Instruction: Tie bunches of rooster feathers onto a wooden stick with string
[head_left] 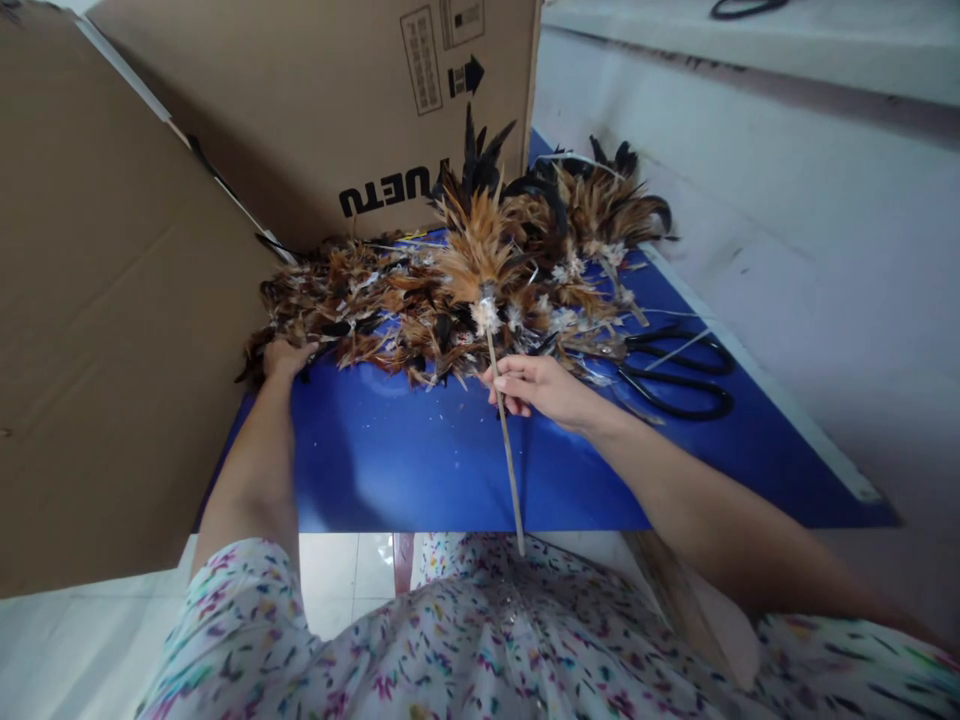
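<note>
My right hand (pixel 529 386) pinches the thin wooden stick of a feather duster (pixel 480 250) between thumb and fingers. The duster stands nearly upright, tan and black feathers at the top and whitish fluff where they meet the stick. Its bare lower end reaches past the table's front edge. At the left end of a heap of brown and black feathers (pixel 427 330), my left hand (pixel 285 360) touches the feathers beside the cardboard. Its thumb points right, while the other fingers are mostly hidden among the feathers.
Black-handled scissors (pixel 675 375) lie on the right of the blue tabletop (pixel 450 460). Large cardboard panels (pixel 322 110) stand at the left and back. Another tuft of feathers (pixel 607 205) lies at the back right, near a pale wall (pixel 787 220) with a ledge.
</note>
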